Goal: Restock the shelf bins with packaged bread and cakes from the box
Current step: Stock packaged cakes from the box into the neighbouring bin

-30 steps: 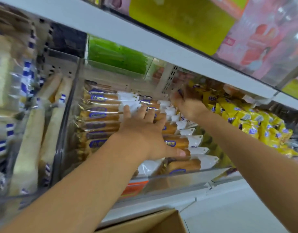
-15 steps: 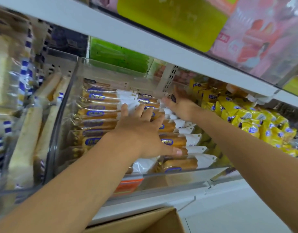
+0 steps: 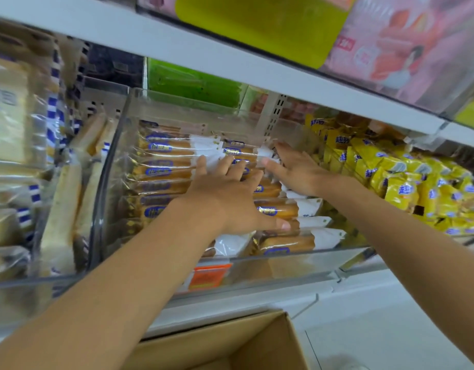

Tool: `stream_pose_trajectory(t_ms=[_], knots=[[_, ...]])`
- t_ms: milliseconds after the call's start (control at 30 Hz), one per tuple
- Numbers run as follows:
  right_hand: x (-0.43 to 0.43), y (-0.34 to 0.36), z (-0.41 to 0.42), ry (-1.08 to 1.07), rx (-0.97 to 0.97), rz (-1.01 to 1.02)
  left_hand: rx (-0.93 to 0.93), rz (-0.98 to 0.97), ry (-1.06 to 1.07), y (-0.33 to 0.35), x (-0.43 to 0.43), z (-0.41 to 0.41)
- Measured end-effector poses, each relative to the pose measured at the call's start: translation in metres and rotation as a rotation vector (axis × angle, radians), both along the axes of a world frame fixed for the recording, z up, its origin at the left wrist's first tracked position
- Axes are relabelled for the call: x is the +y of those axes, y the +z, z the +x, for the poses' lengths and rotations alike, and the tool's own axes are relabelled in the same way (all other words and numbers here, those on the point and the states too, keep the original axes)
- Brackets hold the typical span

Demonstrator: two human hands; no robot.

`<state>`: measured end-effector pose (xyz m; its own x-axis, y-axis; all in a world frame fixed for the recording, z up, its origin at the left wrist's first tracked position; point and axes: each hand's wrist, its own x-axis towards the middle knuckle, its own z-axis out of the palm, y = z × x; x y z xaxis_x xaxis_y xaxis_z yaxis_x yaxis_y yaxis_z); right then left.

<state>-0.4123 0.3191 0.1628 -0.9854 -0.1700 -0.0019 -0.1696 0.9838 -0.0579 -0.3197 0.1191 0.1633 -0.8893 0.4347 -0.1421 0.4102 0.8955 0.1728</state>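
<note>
A: Where are the cakes?
B: Wrapped cake rolls [image 3: 166,170] fill the clear bin [image 3: 284,265] under a white shelf [image 3: 177,46]; the cardboard box [image 3: 230,343] sits below.
A: The hands?
B: Left hand [image 3: 225,198] and right hand [image 3: 297,173] press flat on the rolls, fingers [image 3: 202,166] straight, grasping nothing.

shop, shelf bins [image 3: 177,265], pkgd snacks [image 3: 406,182]

The left hand [image 3: 225,201] and right hand [image 3: 300,173] were bare, as were both forearms [image 3: 118,295]; the left thumbnail [image 3: 285,225] was short and rounded.
</note>
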Motion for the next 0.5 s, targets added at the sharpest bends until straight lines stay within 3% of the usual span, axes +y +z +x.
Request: stream_pose_trajectory(t_ms=[100,267,367,500], knots=[[-0.003,-0.003,-0.005,0.004,-0.112,-0.073,-0.009,0.011,-0.001,-0.002,-0.001,-0.003],[0.001,0.024,0.038,-0.020,-0.137,-0.213,-0.055,0.077,0.006,0.008,-0.012,0.005],[-0.012,0.013,0.077,0.026,-0.233,-0.027,-0.066,0.044,0.067,0.010,-0.028,0.022],[-0.026,-0.002,0.090,0.041,-0.105,0.103,-0.075,0.089,0.132,0.006,-0.041,0.040]])
